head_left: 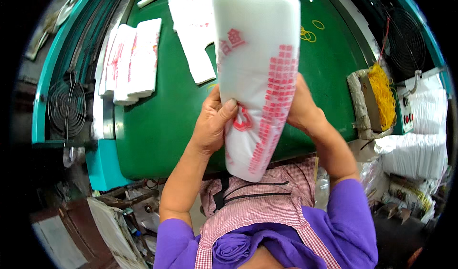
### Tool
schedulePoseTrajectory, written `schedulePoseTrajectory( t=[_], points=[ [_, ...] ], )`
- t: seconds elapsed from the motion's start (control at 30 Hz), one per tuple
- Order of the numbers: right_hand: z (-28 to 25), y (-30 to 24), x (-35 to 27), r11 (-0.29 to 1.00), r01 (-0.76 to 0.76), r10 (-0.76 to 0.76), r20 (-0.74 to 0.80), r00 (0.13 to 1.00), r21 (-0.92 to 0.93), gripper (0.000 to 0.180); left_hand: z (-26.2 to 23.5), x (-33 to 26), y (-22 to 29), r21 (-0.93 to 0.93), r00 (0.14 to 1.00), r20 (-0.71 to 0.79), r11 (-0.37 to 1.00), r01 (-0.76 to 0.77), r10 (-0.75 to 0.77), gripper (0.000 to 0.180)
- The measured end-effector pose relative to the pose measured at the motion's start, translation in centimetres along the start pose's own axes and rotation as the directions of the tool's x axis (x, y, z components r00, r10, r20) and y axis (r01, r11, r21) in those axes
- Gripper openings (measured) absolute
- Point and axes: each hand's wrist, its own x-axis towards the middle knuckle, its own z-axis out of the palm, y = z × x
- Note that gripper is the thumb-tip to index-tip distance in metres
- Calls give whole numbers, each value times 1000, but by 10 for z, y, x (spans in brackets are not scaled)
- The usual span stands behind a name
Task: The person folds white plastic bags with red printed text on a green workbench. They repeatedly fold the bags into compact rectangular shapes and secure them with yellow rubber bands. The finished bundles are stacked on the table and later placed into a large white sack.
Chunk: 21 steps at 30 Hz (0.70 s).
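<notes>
While the person stands at the green work surface, a long white plastic packet is lifted above it between the two hands. The left hand pinches its left edge, thumb pressed flat on the front face; the right hand is against the opposite edge, but its fingers are hidden behind, so I can't tell how they close. The packet looks milky and slightly see-through, broad and round-cornered beyond the hands, narrower toward the person's apron. Rows of small red print run down its right side — a bolder red mark sits just by the left thumb, where the plastic dimples, and a fainter one lies farther out. Beyond the left hand rest more white folded bags; beyond the right one, some loose yellow bands.
</notes>
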Motion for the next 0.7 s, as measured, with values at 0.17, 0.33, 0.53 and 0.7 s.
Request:
schedulePoseTrajectory(
  t=[0.17, 0.33, 0.53, 0.7],
  points=[
    [15, -10, -21, 495, -268, 457, 14, 889, 826, 20, 0, -2, 12, -136, 988, 28, 979, 154, -152, 54],
    [-34, 10, -29, -61, -139, 285, 151, 947, 988, 21, -27, -27, 34, 212, 965, 164, 963, 168, -205, 62],
    [-12, -58, -14, 923, -61, -281, 776, 564, 379, 14, -76, -23, 52, 696, 997, -73, 715, 59, -12, 39],
    [75, 21, -2, 719, -322, 277, 172, 945, 616, 68, -96, 8, 41, 322, 951, -165, 926, -198, 261, 18]
  ],
)
